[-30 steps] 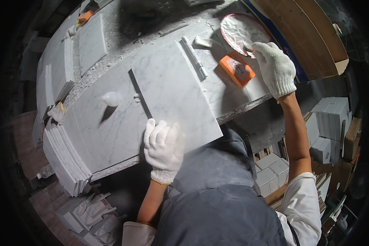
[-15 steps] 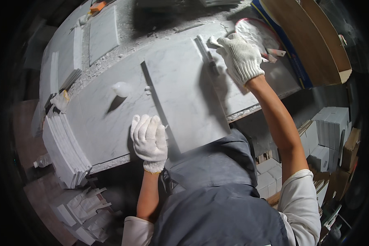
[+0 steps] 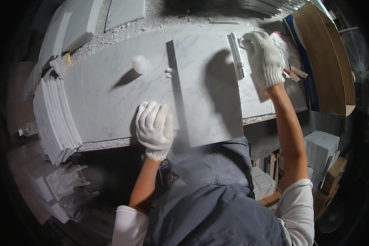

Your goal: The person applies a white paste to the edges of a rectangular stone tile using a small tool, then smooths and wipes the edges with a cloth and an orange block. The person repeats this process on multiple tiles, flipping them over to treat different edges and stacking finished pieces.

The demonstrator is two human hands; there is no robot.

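A pale grey-veined marble panel (image 3: pixel 207 119) lies on the bench and overhangs its front edge, close to my apron. My left hand (image 3: pixel 154 130), in a white knit glove, rests left of the panel with fingers loosely bent and nothing visible in them. At the far right, my gloved right hand (image 3: pixel 266 60) is closed beside a red-rimmed bowl of white paste (image 3: pixel 286 47). Whatever it grips is hidden beneath it. A thin flat piece (image 3: pixel 263 95) shows under its wrist. A silvery tube-like tool (image 3: pixel 237 55) lies along the panel's right edge.
A white rounded object (image 3: pixel 139 64) stands on the marble surface (image 3: pixel 106 110). Marble strips are stacked (image 3: pixel 60 119) at the left edge. Scrapers (image 3: pixel 298 72) lie near an open cardboard box (image 3: pixel 322 61). Rubble and more slabs (image 3: pixel 125 14) lie at the back.
The whole view has shifted, so the bench things appear farther right. My right hand stays by the bowl and looks more closed. My left hand stays beside the panel.
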